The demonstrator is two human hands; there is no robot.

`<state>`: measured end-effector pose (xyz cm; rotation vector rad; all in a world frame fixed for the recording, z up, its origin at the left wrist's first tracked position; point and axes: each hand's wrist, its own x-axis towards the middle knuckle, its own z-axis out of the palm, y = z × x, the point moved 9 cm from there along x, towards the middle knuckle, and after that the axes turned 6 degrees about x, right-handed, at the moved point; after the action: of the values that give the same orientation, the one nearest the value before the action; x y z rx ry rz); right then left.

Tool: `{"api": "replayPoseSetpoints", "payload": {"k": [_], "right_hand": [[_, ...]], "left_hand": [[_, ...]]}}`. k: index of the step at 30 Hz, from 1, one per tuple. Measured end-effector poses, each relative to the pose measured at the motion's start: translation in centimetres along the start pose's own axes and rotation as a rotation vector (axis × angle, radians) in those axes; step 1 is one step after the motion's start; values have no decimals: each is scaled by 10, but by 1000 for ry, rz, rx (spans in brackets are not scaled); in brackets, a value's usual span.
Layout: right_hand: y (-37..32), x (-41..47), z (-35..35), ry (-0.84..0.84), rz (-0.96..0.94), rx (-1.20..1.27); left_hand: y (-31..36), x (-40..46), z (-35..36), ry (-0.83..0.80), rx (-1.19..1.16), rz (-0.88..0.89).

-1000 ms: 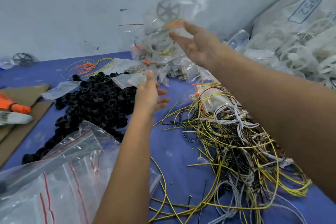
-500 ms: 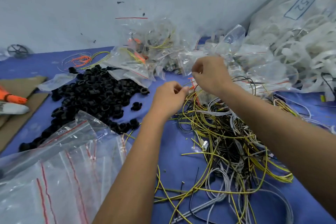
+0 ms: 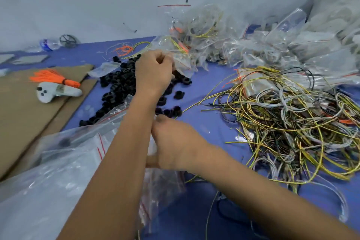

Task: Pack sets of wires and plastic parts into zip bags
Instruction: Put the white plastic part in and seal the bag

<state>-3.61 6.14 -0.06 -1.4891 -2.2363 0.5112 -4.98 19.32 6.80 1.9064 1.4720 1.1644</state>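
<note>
So the left hand (image 3: 153, 73) is up over the pile of black parts (image 3: 120, 84), fingers curled in like it's pinching one, though I honestly can't tell if there's anything in the pinch since the back of the hand hides it. The right hand (image 3: 175, 146) sits closer to the body, crossed under the left forearm, with its fingers curled onto the stack of empty zip bags (image 3: 78, 161) at about 9 o'clock from it, looks like it's pinching the edge of one, but that bit is blurred. The relation that matters: the parts pile lies at roughly 11 o'clock from the right hand and directly under the left, so the left is clearly the nearer one for grabbing parts. The wires (image 3: 292, 122) are a big tangle at 3 o'clock from the right hand, well apart from the left, so my guess is the right goes for those. Their strands run every which way, no clean long axis to grab along. Filled bags (image 3: 214, 35) are heaped at 1 o'clock, at the back of the worktop (image 3: 204, 84).
</note>
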Motion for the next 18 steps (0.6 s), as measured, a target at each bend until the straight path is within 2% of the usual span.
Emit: {"api": "replayPoseSetpoints", "payload": {"k": [2, 7, 11, 14, 16, 18], "right_hand": [[3, -2, 23, -116, 57, -123], [25, 4, 12, -96, 144, 88], [61, 3, -29, 185, 231, 202], [79, -2, -58, 352, 220, 297], [95, -10, -75, 475, 271, 402], [114, -21, -84, 578, 352, 625]], "left_hand": [[-11, -2, -9, -2, -28, -17], [-28, -7, -26, 2, -32, -34], [-26, -11, -29, 6, -51, -17], [-19, -15, -21, 3, -79, -8], [-8, -20, -11, -21, -47, 74], [6, -27, 10, -146, 36, 191]]}}
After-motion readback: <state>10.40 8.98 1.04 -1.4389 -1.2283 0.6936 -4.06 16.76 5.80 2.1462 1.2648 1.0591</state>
